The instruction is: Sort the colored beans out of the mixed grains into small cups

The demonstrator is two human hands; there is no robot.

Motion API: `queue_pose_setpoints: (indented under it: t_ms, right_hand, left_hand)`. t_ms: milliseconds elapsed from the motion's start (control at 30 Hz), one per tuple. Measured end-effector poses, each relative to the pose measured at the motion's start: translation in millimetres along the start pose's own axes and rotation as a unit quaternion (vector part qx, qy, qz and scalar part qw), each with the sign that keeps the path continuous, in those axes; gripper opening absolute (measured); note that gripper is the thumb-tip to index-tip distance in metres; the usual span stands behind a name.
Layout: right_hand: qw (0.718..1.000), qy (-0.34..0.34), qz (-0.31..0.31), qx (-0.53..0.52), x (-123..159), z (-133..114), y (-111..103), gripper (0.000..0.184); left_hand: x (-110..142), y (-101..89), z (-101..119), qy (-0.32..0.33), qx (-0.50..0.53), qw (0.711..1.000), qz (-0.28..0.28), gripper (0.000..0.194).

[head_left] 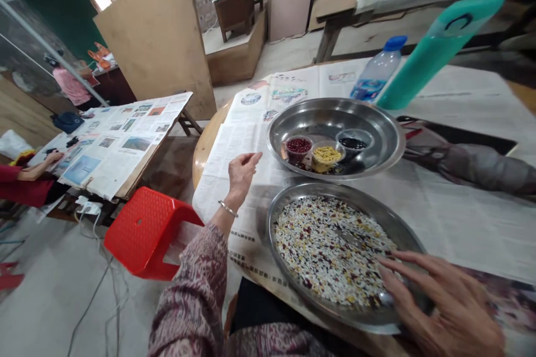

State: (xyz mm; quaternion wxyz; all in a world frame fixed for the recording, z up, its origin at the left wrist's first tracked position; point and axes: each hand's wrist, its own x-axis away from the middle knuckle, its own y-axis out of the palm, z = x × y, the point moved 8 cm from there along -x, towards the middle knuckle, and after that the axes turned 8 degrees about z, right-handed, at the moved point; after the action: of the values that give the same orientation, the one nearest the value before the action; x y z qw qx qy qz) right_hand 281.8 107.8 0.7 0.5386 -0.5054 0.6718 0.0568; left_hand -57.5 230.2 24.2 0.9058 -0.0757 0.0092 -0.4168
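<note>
The right hand (444,304) lies spread at the edge of a steel tray (278,256) of mixed white, yellow and dark grains, its fingertips (383,266) resting over them. The left hand (242,174), a bangle (228,209) on its wrist, hangs empty above newspaper (226,170) spread on the round surface (204,156). Just beyond sits a second steel tray (377,122) holding three small bowls (326,155) of red, yellow and black grains.
</note>
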Motion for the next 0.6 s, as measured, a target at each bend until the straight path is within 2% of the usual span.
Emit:
queue_pose_setpoints:
  t_ms: [100,200,367,600]
  right_hand:
    - [0.999,0.037,-0.001,0.003,5,8,2,0.010]
    - [0.998,0.052,-0.019,-0.011,9,15,5,0.014]
    - [0.996,0.075,-0.038,-0.020,12,21,7,0.016]
    - [0.992,0.126,-0.025,-0.014,19,28,5,0.016]
  left_hand:
    - [-34,17.3,-4,-0.057,0.022,0.998,0.001,0.025]
    - [-51,34.2,-9,-0.081,0.031,0.996,-0.011,0.031]
    - [-63,55.8,-16,-0.086,0.012,0.995,-0.039,0.038]
    - [-72,67.6,-12,-0.079,-0.002,0.996,-0.045,0.033]
